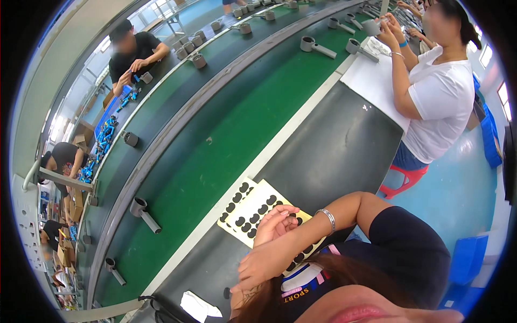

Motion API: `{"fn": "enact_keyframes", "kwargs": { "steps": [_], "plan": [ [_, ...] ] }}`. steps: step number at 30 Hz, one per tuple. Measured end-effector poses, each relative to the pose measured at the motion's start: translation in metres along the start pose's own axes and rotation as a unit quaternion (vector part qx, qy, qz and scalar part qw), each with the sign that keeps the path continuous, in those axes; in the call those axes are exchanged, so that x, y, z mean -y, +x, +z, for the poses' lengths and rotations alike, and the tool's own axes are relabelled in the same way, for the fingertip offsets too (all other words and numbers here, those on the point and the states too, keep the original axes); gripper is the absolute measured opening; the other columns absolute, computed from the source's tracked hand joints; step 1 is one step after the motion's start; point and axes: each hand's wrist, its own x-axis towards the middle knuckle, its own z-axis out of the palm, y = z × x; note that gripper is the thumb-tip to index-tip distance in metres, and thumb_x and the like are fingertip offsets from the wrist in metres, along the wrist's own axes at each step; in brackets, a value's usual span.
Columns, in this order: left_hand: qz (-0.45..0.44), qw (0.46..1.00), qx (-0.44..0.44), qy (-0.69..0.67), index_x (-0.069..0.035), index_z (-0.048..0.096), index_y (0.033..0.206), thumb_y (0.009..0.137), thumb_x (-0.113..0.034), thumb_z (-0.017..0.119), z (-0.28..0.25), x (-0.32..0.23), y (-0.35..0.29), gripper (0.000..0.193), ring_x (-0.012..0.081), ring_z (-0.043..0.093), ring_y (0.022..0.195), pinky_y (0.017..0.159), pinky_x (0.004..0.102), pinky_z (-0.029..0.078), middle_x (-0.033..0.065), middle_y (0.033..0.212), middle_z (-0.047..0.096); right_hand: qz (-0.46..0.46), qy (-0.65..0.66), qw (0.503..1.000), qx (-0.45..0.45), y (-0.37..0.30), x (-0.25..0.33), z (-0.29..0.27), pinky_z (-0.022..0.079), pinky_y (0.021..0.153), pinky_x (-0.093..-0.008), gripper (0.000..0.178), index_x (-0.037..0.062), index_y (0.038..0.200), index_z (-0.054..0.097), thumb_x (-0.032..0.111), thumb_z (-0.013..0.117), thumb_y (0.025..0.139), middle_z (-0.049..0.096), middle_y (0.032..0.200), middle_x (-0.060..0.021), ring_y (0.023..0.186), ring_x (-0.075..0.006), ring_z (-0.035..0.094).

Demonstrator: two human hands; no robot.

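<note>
My arms are crossed low in the view. My right hand (267, 265), below a silver bracelet (326, 219), lies over my left arm with its fingers resting on it; I see nothing held in it. Beyond it my left hand (277, 225) is loosely open, fingers partly bent, above yellow sheets of black stickers (253, 207). The sheets overlap at the belt's edge, and my arms cover part of them. A small black oval (226, 293) shows beside my lower arm; whether it touches the skin I cannot tell.
A green conveyor belt (215, 145) curves past the dark worktable (328, 145), carrying grey cup-shaped parts with handles (144, 214). White crumpled paper (199, 307) lies at the near left. A co-worker in white (439, 91) sits at the right; others work across the belt beside blue parts (106, 134).
</note>
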Motion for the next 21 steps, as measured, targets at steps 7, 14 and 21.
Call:
{"fn": "enact_keyframes", "kwargs": {
  "steps": [7,14,21],
  "plan": [
    [0.134,0.977,-0.164,-0.018,0.000,0.055,0.106,0.091,-0.008,0.049,-0.004,0.004,0.002,0.018,0.0158,0.060,0.085,0.075,0.0286,0.052,0.0093,0.104,0.061,0.197,0.137,0.761,-0.603,-0.091,-0.050,-0.067,0.046,0.054,-0.0284,0.020,0.0073,0.102,0.052,0.011,0.062,0.085,0.055,0.072,-0.0010,0.066,-0.0145,0.057],
    [0.146,0.981,-0.128,0.020,0.000,0.056,0.103,0.091,-0.007,0.048,-0.012,-0.017,-0.001,0.016,0.0148,0.059,0.078,0.071,0.0241,0.050,0.0091,0.101,0.061,0.175,0.038,0.487,-0.855,-0.228,-0.051,-0.148,0.024,0.044,-0.0206,0.013,0.0091,0.095,0.048,0.022,0.049,0.097,0.039,0.060,0.0034,0.049,-0.0046,0.033],
    [0.133,0.981,-0.139,0.032,0.000,0.056,0.101,0.091,-0.006,0.049,-0.002,-0.021,0.008,0.014,0.0132,0.054,0.077,0.073,0.0244,0.047,0.0085,0.099,0.059,0.059,-0.276,0.358,-0.890,-0.284,0.021,-0.203,0.022,0.042,-0.0244,0.021,0.0061,0.086,0.049,0.018,0.037,0.099,0.031,0.051,0.0028,0.045,-0.0074,0.029]
  ]
}}
